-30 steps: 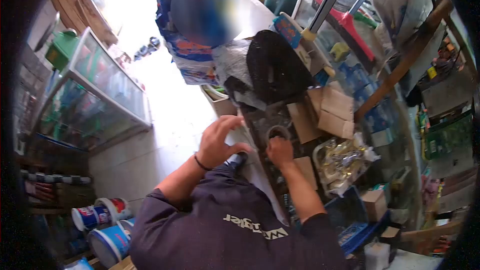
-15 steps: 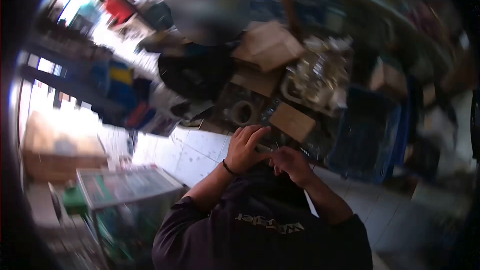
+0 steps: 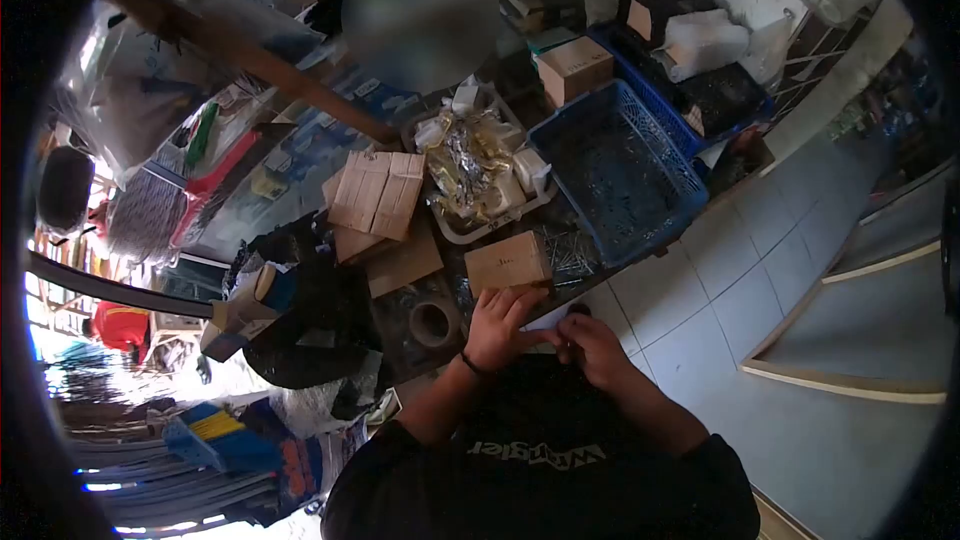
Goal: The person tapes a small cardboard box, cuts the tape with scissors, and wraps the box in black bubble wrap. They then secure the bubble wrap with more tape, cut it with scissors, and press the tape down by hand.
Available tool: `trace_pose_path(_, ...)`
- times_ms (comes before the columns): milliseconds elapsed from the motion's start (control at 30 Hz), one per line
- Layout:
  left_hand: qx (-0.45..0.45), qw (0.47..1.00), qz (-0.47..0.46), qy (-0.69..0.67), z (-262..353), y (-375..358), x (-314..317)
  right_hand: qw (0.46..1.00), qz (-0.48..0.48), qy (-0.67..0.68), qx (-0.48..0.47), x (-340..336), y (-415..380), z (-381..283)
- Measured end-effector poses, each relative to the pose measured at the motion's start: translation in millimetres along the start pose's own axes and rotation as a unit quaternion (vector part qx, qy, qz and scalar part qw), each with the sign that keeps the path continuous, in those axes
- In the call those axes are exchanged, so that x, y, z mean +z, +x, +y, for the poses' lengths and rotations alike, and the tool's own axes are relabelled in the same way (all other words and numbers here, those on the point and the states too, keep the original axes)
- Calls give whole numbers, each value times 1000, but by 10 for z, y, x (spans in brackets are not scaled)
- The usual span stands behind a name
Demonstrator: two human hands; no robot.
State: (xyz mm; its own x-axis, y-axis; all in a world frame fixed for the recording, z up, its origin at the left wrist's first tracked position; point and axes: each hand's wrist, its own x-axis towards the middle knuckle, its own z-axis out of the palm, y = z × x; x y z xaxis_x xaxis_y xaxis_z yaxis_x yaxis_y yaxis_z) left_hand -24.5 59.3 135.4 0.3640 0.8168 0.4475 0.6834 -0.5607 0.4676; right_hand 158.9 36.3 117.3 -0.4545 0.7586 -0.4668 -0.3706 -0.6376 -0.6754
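Note:
My left hand [image 3: 500, 332] is in front of me, its fingers bent forward by the near edge of a small cardboard box [image 3: 508, 265]. Its thumb reaches across to my right hand [image 3: 594, 348], whose fingers are curled in a pinch. The two hands meet above my dark shirt. Whatever lies between or under their fingers is too small and hidden to make out. Just beyond them, thin metal nails or screws [image 3: 572, 258] lie loose on the dark work surface. A brown tape roll [image 3: 434, 323] rests left of my left hand.
Past the box sits a pale tray [image 3: 470, 236] of clear plastic packets. A blue plastic basket [image 3: 650, 240] stands right of it, stacked cardboard boxes [image 3: 375, 195] left. A wooden post [image 3: 290, 80] slants across the upper left. Framed panels [image 3: 860, 325] are on the right.
My view has swung right and steadied, so the blue basket and framed panels show clearly. The glass-topped case at lower left is out of view. My hands stay close together.

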Motion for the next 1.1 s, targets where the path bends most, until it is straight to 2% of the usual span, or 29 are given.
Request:
trace_pose_path(133, -19, 999, -32, 4, -113, -417, -204, 999, 17, 2, -27, 250, 48, 358)
trace_pose_path(233, -62, 998, -21, -18, -227, -781, -391, 992, 82, -79, -53, 516, 186, 597)
trace_pose_path(467, -180, 982, -21, -46, -482, -1535, -847, 994, 76, -77, -25, 983, 603, 856)
trace_pose_path(600, -234, 970, -11, -64, -527, -1717, -857, 987, 59, -148, -7, 1153, 668, 756)
trace_pose_path(733, -251, 965, 1, -76, -477, -1553, -746, 982, 55, -179, -15, 1002, 746, 647)
trace_pose_path(933, -207, 973, 28, -99, -453, -1009, -583, 977, 72, -192, -55, 609, 898, 332)
trace_pose_path(1067, -254, 966, -30, -28, -526, -653, -290, 973, 83, -206, -54, 382, 849, 53)
trace_pose_path(1100, -256, 967, -19, -12, -546, -551, -202, 970, 86, -223, -47, 331, 842, -7)
